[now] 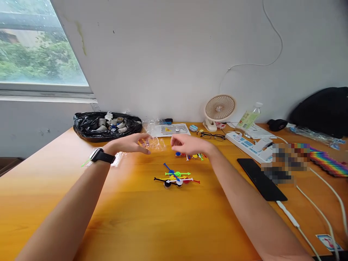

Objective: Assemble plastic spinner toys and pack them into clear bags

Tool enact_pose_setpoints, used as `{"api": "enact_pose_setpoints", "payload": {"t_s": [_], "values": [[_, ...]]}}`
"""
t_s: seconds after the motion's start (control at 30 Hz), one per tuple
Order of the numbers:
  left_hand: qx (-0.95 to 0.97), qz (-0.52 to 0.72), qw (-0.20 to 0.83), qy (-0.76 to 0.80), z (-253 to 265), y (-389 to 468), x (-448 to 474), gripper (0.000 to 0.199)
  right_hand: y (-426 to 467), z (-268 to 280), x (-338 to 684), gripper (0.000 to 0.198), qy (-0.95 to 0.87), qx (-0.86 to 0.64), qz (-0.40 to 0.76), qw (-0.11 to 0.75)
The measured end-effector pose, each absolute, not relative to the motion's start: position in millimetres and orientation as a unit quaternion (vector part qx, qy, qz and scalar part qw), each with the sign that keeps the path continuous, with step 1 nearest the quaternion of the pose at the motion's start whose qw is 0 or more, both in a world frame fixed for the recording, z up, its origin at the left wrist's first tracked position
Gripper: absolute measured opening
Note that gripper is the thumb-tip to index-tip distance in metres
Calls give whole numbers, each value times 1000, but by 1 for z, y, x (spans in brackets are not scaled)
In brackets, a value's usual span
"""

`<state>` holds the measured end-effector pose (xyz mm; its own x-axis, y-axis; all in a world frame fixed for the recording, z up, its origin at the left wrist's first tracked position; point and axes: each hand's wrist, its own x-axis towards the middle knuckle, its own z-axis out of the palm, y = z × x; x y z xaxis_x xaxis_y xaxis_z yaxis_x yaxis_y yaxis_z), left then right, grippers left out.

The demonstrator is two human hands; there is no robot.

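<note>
Both forearms [239,203] came in closest to my eyes, angled over the wooden tabletop [163,224]. Between them lay a loose heap of coloured arrow spinners [178,174], on my side of both hands. From my right hand [187,144] the heap was back toward me and slightly to the left; from my left hand [130,143] it was back toward me and well to the right, so the right was the nearer. Most of the arrows ran crosswise, their long axes left to right, while the blue one [171,172] slanted from far left to near right.

The left hand was spread, thumb apart from the fingers, with nothing visible in its grip; crinkled clear plastic [156,144] lay by its fingertips, and I couldn't tell whether they touched. The right hand was curled, fingers close to the thumb; whether it pinched anything, I couldn't tell. More coloured pieces [195,156] showed just below it, partly hidden.
</note>
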<state>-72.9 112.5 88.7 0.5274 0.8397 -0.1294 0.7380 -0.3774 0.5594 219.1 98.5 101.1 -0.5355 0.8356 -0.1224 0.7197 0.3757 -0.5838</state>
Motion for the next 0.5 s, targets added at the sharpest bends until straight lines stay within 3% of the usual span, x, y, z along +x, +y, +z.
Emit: {"api": "enact_pose_setpoints", "payload": {"t_s": [0.07,0.13,0.27,0.5], "values": [[817,99,277,496,82,116,-74,84,99,87,209,15,-812,-471,344,-9],[815,111,276,497,77,119,-74,86,99,75,200,23,-798,-457,389,-58],[816,127,285,486,73,122,-74,88,99,61,193,39,-785,-410,463,-40],[806,148,277,502,79,118,-80,85,106,51,195,49,-760,-391,518,-41]]}}
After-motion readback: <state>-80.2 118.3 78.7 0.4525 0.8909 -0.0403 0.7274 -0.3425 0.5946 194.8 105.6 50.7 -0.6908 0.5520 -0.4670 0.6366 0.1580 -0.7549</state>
